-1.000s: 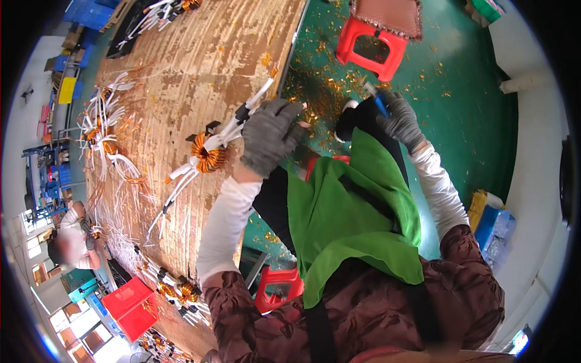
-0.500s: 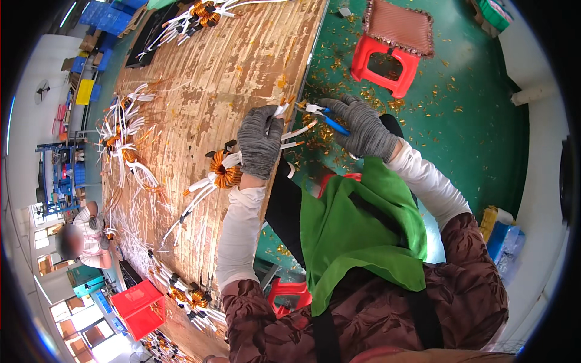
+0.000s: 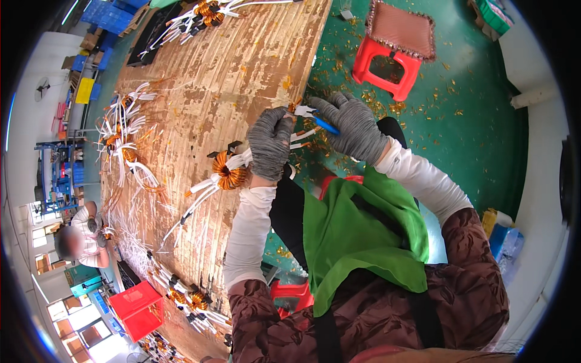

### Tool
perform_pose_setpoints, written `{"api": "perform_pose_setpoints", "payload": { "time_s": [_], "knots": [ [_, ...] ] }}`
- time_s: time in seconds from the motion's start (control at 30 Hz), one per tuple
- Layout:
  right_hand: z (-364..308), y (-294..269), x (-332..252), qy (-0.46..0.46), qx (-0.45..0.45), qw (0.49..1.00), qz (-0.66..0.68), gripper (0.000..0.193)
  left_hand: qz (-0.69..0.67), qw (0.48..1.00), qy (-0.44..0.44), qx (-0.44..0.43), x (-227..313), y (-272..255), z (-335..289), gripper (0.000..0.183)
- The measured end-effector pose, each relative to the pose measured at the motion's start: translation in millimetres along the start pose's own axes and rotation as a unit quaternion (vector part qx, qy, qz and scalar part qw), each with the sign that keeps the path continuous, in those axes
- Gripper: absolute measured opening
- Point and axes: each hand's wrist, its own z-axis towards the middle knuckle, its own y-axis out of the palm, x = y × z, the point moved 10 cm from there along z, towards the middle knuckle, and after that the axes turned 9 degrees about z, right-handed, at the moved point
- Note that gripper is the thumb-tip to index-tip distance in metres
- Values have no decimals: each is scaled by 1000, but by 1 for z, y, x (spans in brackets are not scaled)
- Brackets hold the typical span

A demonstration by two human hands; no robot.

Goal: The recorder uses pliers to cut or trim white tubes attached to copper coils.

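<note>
At the centre of the frame the left hand [image 3: 269,142], gloved in grey, is curled closed with its fingertips pinching a white-sleeved lead [image 3: 292,110] of the copper coil [image 3: 229,172]; the coil lies on the wooden table [image 3: 242,66], just left of that hand and near the edge; the right hand [image 3: 357,130] is wrapped around a blue-handled tool [image 3: 327,125], whose pale head meets the lead's end close beside the left fingertips; if the tool slipped, it could nip the glove; too hard a squeeze could nick the copper; a sharp tug could drag the coil toward the edge, since only the left hand seems to steady it; the spare leads [image 3: 304,144] reaching past the edge could snag on a sleeve; golden scraps [image 3: 417,121] on the green floor could slide underfoot; as for containers, the red crate [image 3: 136,305] at lower left shows its red walls, but its contents I cannot make out; blue bins [image 3: 115,17] fill the upper left corner, contents too small to tell; a green box [image 3: 495,15] at upper right holds something unclear; at right, clear plastic [image 3: 514,242] lies against a blue container [image 3: 498,239]
</note>
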Motion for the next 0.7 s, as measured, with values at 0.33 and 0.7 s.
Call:
{"api": "perform_pose_setpoints", "payload": {
  "time_s": [0.33, 0.7],
  "knots": [
    [-2, 13, 8, -39, -84, 961, 259, 68, -163, 962, -160, -151, -22, 7, 0, 23],
    [1, 3, 0, -113, 4, 994, 1, 66, -252, 938, -157, -180, -25, 17, -1, 23]
  ]
}}
